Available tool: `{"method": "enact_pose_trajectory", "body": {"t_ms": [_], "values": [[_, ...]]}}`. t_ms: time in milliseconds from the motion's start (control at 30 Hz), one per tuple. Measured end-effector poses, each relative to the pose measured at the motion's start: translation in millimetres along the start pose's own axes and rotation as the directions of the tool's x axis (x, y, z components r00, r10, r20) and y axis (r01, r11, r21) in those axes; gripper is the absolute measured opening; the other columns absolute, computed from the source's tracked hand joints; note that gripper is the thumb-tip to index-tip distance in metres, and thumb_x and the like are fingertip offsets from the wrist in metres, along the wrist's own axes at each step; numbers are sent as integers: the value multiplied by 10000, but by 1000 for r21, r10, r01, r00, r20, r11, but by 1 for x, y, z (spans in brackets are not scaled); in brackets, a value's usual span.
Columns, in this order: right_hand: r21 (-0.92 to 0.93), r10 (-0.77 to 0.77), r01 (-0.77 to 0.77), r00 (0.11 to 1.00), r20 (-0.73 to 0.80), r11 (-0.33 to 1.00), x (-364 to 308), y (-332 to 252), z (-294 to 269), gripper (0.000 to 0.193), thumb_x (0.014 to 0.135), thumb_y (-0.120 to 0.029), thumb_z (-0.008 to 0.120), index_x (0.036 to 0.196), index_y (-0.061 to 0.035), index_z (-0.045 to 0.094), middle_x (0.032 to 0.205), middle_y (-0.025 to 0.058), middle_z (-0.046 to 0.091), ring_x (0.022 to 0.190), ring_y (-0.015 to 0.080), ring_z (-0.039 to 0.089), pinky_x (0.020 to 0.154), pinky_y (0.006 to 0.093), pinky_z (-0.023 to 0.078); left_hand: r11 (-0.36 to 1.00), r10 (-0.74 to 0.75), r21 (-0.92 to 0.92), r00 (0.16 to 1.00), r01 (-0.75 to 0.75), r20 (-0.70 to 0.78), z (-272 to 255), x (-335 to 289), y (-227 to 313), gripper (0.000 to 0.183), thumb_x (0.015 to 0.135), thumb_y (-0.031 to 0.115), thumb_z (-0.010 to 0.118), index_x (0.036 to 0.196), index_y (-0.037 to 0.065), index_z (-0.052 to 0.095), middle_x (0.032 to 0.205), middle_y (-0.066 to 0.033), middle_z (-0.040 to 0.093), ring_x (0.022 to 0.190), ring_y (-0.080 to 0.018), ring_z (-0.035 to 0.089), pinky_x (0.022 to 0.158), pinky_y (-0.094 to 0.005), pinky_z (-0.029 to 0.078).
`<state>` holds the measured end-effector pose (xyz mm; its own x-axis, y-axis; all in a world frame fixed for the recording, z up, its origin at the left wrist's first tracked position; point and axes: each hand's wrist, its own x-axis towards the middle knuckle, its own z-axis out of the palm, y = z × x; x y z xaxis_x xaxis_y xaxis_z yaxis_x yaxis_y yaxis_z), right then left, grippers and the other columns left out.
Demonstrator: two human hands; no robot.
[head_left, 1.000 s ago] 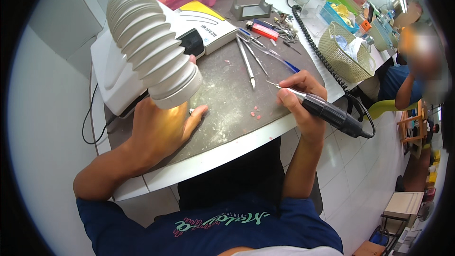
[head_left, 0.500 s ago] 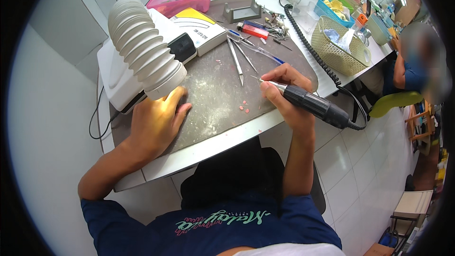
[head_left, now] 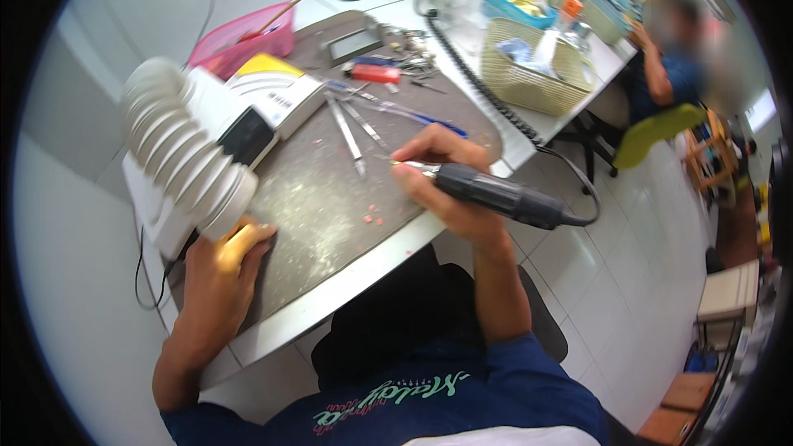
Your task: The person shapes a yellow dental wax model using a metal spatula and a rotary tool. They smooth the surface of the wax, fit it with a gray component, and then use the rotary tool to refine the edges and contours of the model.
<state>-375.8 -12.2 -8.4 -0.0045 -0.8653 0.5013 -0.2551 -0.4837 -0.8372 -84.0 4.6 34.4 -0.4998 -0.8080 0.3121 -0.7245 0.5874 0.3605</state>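
Observation:
My right hand (head_left: 464,219) is closed around a black rotary handpiece (head_left: 504,196), fingertips at its metal nose. The tip points left, over the grey-brown work mat (head_left: 322,177). Left of the tip lie a craft knife (head_left: 345,136) and a thin metal tool (head_left: 366,126). A blue-tipped toothbrush (head_left: 413,112) lies beyond them. Below the mouth of a white ribbed hose (head_left: 186,153), my left hand (head_left: 216,281) rests at the mat's edge, fingers curled and thumb pressed in. Whatever it may hold is hidden. Small pink bits (head_left: 373,216) and pale dust lie between my hands.
A white box with a yellow corner (head_left: 277,95) and a pink basket (head_left: 248,41) stand behind the hose. The handpiece's coiled cord (head_left: 471,66) crosses the table beside a woven basket (head_left: 529,74). A red lighter (head_left: 376,73) lies among small tools. Another person sits at right.
The view has swung to the right, so the table and both hands appear farther left, the left side lower. Both hands keep about the same places over the mat; the handpiece stays in my right.

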Motion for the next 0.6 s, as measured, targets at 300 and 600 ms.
{"method": "enact_pose_trajectory", "body": {"t_ms": [300,600], "values": [[7,46,-47,999,8,999,-4,1,-12,138,852,-73,730,933,15,661,875,57,670,796,85,655,715,218,526,941,-132,-302,987,154,89,11,9,4,58,895,-82,596,922,-33,578,886,-96,600,818,-162,620,766,-282,496],[159,13,11,989,-149,987,-7,-27,17,136,864,-5,700,972,-3,617,824,54,616,748,87,620,674,233,511,374,-264,-780,864,502,429,12,27,6,164,989,84,588,1126,-6,596,1021,-87,644,928,-134,620,841,-277,520]]}}
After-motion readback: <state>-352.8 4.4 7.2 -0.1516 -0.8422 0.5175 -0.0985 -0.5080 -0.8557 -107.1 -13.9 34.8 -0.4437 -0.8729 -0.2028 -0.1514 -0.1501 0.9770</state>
